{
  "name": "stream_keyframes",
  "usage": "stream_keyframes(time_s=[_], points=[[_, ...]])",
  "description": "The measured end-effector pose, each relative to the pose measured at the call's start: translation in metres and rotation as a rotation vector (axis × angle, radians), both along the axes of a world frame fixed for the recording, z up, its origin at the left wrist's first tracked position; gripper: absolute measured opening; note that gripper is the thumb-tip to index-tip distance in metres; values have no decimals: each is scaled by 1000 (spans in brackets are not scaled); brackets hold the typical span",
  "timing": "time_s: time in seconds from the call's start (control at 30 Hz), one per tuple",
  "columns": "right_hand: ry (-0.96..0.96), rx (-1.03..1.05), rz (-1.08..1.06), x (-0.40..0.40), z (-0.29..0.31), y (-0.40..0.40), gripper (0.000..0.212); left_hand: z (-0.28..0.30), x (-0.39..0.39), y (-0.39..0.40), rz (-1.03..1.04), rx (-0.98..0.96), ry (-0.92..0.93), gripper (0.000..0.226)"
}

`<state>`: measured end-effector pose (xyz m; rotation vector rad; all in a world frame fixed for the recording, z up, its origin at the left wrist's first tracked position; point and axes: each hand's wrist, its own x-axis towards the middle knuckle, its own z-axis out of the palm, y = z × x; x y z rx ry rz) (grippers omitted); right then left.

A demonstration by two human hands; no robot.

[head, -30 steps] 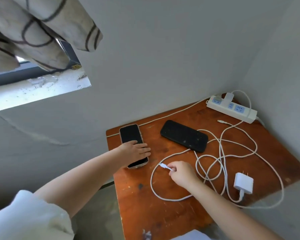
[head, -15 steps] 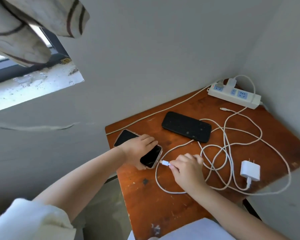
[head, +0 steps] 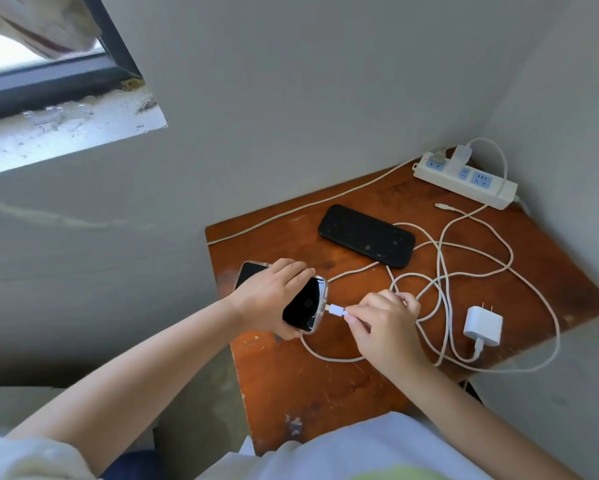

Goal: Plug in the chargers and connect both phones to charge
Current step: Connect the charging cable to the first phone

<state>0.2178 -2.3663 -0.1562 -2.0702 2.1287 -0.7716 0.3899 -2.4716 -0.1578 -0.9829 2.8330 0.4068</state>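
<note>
so far one charger (head: 462,154) sits in the power strip (head: 464,180); left hand (head: 273,297) grips a phone (head: 305,306), right hand (head: 382,322) pinches the cable plug (head: 336,310) at its port (second phone (head: 366,235) and loose charger (head: 483,325) remain).

The left hand (head: 270,296) covers the middle of the clear-cased phone (head: 305,303), so only its two ends show. Whether the white connector (head: 336,310) pinched by the right hand (head: 384,323) has entered the port cannot be told. The tabletop (head: 291,386) loses its near edge behind a white garment (head: 346,448). A curtain (head: 41,26) runs off the top-left corner.
</note>
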Motion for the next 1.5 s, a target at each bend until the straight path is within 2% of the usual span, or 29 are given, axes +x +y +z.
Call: stream_keyframes(time_s=[0.43, 1.1, 1.5], points=[[-36, 11, -46, -1, -7, 11, 18, -6, -12, 12, -5, -14, -42, 90], [201, -55, 40, -8, 5, 14, 16, -7, -21, 17, -62, -32, -101, 89], [161, -128, -35, -5, -14, 21, 15, -4, -25, 23, -76, -114, -11, 85]])
